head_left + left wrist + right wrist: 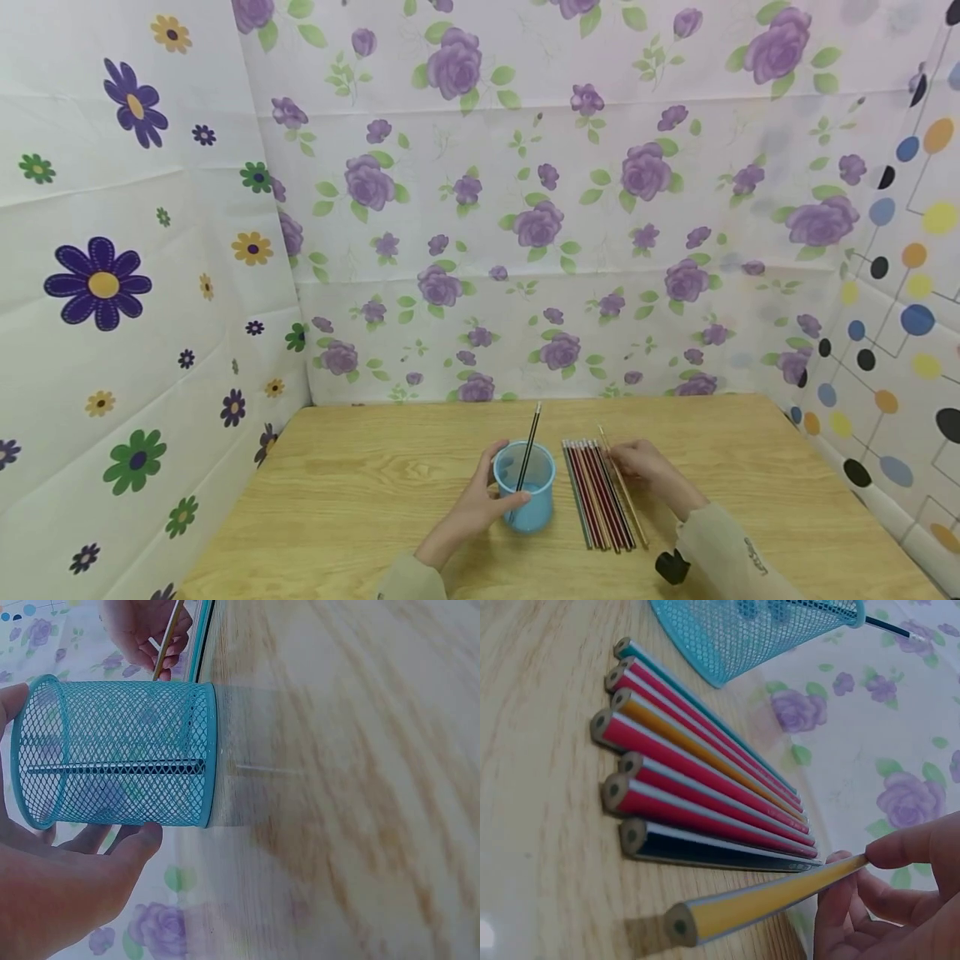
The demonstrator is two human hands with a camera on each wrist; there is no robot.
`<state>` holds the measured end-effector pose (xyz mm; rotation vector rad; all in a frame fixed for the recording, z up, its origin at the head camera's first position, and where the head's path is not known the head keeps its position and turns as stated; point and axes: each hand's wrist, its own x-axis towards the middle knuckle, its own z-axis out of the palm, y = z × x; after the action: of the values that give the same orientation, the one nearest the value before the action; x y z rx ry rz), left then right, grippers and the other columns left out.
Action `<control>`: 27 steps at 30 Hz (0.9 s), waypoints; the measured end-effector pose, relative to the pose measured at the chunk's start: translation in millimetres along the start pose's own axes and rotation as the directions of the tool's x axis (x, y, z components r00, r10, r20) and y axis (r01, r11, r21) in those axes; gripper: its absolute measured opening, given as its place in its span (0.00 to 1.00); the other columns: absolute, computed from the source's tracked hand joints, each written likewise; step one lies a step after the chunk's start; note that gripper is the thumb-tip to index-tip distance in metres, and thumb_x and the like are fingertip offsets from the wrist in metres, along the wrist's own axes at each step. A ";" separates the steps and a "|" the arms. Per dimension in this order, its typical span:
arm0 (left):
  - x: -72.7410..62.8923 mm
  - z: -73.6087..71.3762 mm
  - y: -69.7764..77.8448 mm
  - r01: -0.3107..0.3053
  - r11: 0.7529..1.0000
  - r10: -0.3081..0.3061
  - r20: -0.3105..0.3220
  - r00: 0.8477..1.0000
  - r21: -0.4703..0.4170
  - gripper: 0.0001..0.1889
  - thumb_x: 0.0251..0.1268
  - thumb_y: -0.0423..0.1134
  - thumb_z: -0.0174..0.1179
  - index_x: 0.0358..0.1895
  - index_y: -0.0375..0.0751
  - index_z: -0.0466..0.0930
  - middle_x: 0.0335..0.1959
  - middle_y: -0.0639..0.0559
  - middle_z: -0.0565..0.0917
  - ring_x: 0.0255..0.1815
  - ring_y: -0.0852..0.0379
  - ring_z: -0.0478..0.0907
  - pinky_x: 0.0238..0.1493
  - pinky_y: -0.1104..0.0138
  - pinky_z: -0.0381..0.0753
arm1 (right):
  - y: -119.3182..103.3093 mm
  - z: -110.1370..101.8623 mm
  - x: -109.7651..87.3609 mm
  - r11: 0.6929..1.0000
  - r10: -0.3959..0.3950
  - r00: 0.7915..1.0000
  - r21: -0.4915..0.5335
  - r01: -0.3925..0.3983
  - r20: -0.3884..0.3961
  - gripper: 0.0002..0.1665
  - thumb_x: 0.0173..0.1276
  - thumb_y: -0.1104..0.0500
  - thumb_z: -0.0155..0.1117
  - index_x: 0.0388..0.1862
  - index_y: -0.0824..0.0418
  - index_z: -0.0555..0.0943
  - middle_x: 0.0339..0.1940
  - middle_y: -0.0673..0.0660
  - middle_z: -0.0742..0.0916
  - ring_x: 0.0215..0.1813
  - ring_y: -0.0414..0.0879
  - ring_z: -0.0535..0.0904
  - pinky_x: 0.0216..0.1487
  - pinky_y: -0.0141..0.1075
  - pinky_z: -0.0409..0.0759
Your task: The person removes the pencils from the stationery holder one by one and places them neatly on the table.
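Observation:
A light blue mesh pencil cup [531, 514] stands upright on the table, gripped round its side by my left hand [474, 507], thumb near the rim. One dark pencil [531, 442] leans inside the cup, its eraser end sticking out above the rim. My right hand [647, 468] pinches a yellow pencil [772, 901] near its far end; the unsharpened near end is tilted slightly off the wood. Just left of it lies a row of several pencils [596, 500], red, orange, teal and dark, side by side with blunt ends toward me.
A small black object [672, 567] lies by the right sleeve [723, 542]. The wooden table [360, 467] ends at a flowered cloth [480, 250] behind, with more patterned cloth on the left and right.

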<state>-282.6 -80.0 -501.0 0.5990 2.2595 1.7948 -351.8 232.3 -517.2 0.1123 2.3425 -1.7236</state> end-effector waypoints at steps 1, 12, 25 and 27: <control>0.1 0.2 -0.1 -0.002 1.000 0.002 -0.002 1.000 0.006 0.43 0.66 0.44 0.62 0.76 0.55 0.44 0.71 0.34 0.62 0.70 0.34 0.61 0.65 0.43 0.70 | 0.9 -0.1 1.1 1.000 0.000 1.000 -0.010 0.000 -0.013 0.19 0.72 0.60 0.53 0.50 0.75 0.80 0.09 0.44 0.68 0.16 0.37 0.60 0.25 0.30 0.69; 0.0 2.5 -5.4 -0.019 1.000 0.019 -0.015 1.000 0.019 0.43 0.64 0.46 0.63 0.76 0.55 0.44 0.70 0.34 0.64 0.68 0.35 0.64 0.63 0.43 0.72 | 8.0 1.8 4.1 0.987 -0.005 0.991 -0.160 -0.016 -0.131 0.12 0.60 0.64 0.52 0.21 0.66 0.80 0.08 0.46 0.68 0.13 0.38 0.59 0.17 0.29 0.61; 0.4 2.3 -4.6 -0.019 1.000 0.019 -0.027 0.999 0.007 0.43 0.64 0.46 0.64 0.76 0.57 0.45 0.69 0.36 0.65 0.67 0.37 0.65 0.63 0.44 0.72 | 8.5 7.7 0.7 0.981 -0.046 0.980 -0.192 0.009 -0.192 0.11 0.63 0.65 0.57 0.37 0.71 0.83 0.25 0.57 0.84 0.20 0.42 0.72 0.23 0.34 0.73; 0.4 1.8 -4.1 -0.016 1.000 0.017 -0.027 1.000 0.005 0.43 0.64 0.46 0.64 0.76 0.57 0.45 0.69 0.36 0.65 0.67 0.37 0.65 0.63 0.44 0.72 | 7.2 9.0 0.4 0.977 -0.064 0.979 -0.211 0.021 -0.196 0.11 0.63 0.64 0.58 0.38 0.72 0.83 0.27 0.58 0.85 0.23 0.43 0.74 0.24 0.35 0.75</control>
<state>-283.0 -79.0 -505.3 0.5997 2.2838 1.8160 -349.5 225.9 -526.5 0.2113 2.6752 -1.5371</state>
